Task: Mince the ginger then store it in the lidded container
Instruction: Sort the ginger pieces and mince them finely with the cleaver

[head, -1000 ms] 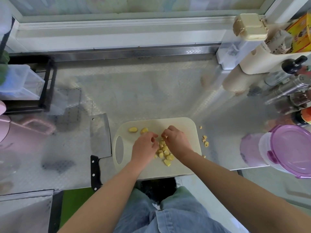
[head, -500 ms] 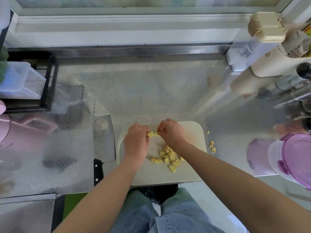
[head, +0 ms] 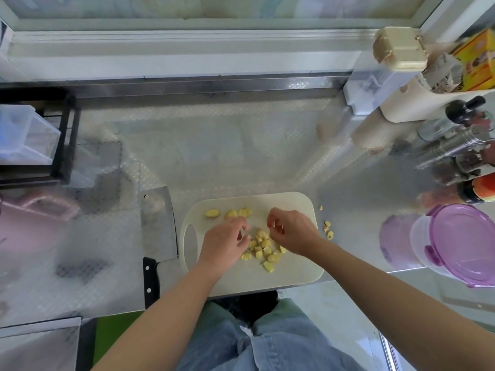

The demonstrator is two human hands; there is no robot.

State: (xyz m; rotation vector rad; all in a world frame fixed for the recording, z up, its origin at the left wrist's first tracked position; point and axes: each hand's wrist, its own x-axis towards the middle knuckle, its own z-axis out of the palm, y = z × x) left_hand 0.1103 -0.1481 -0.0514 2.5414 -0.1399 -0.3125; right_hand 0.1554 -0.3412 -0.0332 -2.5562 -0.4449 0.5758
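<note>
Yellow ginger chunks [head: 263, 250] lie in a loose pile in the middle of the pale cutting board [head: 294, 274]. Three more ginger pieces [head: 231, 214] sit in a row near the board's far edge. My left hand [head: 225, 245] rests on the board at the pile's left side, its spread fingers touching the chunks. My right hand [head: 292, 232] hovers at the pile's right side with loosely curled fingers, and I see nothing in them. The lidded container [head: 460, 242], clear with a purple lid, stands closed at the right edge of the counter.
A cleaver [head: 158, 220] with a black handle lies flat on the steel counter just left of the board. A few stray ginger bits [head: 328, 231] lie right of the board. Bottles and shakers [head: 455, 145] crowd the right side. A black rack [head: 64, 135] stands far left.
Both hands have pulled back from the board's far edge to the pile in the middle. Ginger pieces now lie uncovered along the far edge.
</note>
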